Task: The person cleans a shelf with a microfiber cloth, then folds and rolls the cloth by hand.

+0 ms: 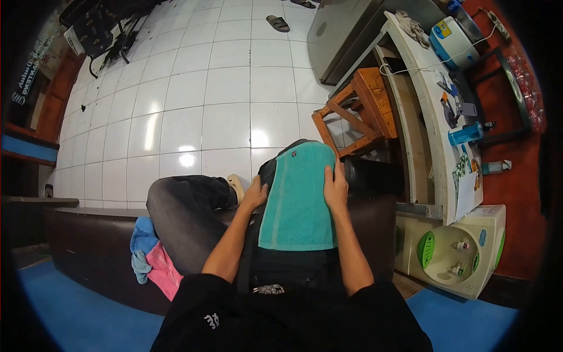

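Teal towel (299, 202) lies over my right thigh (295, 261), my left hand (254, 194) half curled and my right hand (336, 189) loosely bent at its edges, whether pinching I cannot tell, so uneven pulling could slide it off.

Comprised white-tiled floor (182, 88) at upper centre, reflecting light in bright patches. Included orange-brown wooden stool (378, 111) at right of centre, beside white-topped desk (435, 132). Displayed red wall (516, 234) at far right and dark brown bench (94, 252) across lower left.

Teal cloth (300, 199) — underside hidden
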{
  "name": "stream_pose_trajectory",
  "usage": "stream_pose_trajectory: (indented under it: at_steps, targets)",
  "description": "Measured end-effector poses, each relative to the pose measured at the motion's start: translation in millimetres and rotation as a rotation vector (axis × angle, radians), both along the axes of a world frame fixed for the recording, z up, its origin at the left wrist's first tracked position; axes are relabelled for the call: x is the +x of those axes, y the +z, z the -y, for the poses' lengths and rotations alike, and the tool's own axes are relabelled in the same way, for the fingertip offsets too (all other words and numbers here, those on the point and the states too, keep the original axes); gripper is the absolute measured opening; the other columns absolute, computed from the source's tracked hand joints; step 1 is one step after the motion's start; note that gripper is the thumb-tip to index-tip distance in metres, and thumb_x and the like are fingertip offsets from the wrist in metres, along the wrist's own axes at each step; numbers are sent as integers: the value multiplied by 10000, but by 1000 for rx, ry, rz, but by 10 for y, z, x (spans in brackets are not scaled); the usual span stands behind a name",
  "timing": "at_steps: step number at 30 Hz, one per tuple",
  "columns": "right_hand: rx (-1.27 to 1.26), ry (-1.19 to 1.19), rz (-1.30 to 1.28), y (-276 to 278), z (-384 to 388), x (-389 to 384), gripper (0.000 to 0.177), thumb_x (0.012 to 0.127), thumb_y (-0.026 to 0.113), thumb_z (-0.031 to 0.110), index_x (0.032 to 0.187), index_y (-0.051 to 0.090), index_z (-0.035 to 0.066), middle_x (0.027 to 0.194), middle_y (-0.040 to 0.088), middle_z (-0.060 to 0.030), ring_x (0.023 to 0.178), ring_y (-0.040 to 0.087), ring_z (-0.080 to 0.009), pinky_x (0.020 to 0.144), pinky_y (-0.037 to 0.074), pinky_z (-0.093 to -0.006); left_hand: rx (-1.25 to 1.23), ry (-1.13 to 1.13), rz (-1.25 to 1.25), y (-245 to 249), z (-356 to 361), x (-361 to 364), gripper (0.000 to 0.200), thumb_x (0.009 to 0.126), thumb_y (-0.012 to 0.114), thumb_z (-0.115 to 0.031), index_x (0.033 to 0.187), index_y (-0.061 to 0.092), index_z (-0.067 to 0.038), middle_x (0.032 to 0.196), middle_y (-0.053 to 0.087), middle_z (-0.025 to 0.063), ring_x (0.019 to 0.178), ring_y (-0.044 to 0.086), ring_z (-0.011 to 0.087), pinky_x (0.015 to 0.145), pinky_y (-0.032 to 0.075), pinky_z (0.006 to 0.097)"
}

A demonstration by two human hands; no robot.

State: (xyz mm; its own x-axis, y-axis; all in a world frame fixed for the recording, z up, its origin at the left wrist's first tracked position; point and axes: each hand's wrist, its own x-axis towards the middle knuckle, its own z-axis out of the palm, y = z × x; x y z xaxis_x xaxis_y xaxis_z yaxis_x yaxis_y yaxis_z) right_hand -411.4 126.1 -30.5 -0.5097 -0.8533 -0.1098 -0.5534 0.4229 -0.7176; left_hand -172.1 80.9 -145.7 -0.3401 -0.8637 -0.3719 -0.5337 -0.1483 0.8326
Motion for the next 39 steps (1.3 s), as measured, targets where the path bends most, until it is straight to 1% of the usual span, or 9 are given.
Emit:
stream_pose_trajectory:
  at_steps: [3,6,11,14,20,23,26,28,39]
  targets:
    - [-269,280,-329,507,-158,300,560,947,541,331,1443,438,91,1517,364,-186,1414,305,-386,1146,219,-516,-119,133,58,176,87,-35,547,1023,405,-295,1387,374,111,1318,500,348,1239,500,453,1042,396,427]
    - [-44,549,-252,571,-248,447,534,911,587,302,1410,495,134,1511,379,-172,1411,316,-373,1139,211,-550,-445,254,-131,745,201,-312,478,1019,417,-230,1362,417,105,1279,532,344,1197,536,450,1013,421,420]
    - [-22,432,-357,295,44,246,520,897,596,306,1399,513,197,1518,372,-149,1398,326,-379,1129,245,-534,-308,27,-438,1454,63,-705,540,1016,416,-262,1430,339,76,1453,378,302,1377,355,410,1132,279,432]
    - [-165,392,-247,24,261,32,539,889,601,342,1403,508,208,1522,362,-148,1392,329,-389,1112,295,-502,-499,-244,-105,1195,-179,-855,597,1015,408,-317,1477,278,39,1523,284,267,1426,276,384,1145,229,491]
    - [-53,199,-6,-127,580,-122,526,947,536,401,1406,497,148,1491,399,-181,1369,373,-369,1091,343,-414,-514,-211,-117,1130,-165,-817,637,1003,426,-365,1496,262,3,1550,254,231,1431,255,400,1133,221,546]
    - [-48,-64,519,-442,631,-387,538,1010,433,407,1368,506,12,1361,545,-198,1281,498,-281,1053,370,-329,-511,-232,3,1213,-254,-848,627,1000,439,-346,1487,275,12,1541,270,234,1414,272,425,1119,245,557]
    - [50,-154,605,-633,443,-602,556,1008,445,394,1369,486,-26,1363,545,-202,1260,517,-295,1051,376,-339,-560,-279,107,1461,-424,-838,605,999,440,-324,1478,291,15,1536,279,232,1400,281,444,1107,264,565]
    - [-118,-155,105,-232,105,-267,508,1017,449,333,1384,475,-18,1380,532,-202,1300,485,-300,1063,371,-356,-598,-300,105,1581,-507,-858,591,997,442,-317,1471,309,11,1533,285,228,1392,287,454,1099,273,572]
    - [-159,65,177,199,-411,169,447,1029,396,193,1439,420,18,1492,403,-196,1394,370,-316,1122,305,-363,-548,-182,4,1141,162,-1249,559,975,447,-295,1452,364,-15,1535,319,170,1412,286,395,1111,238,600]
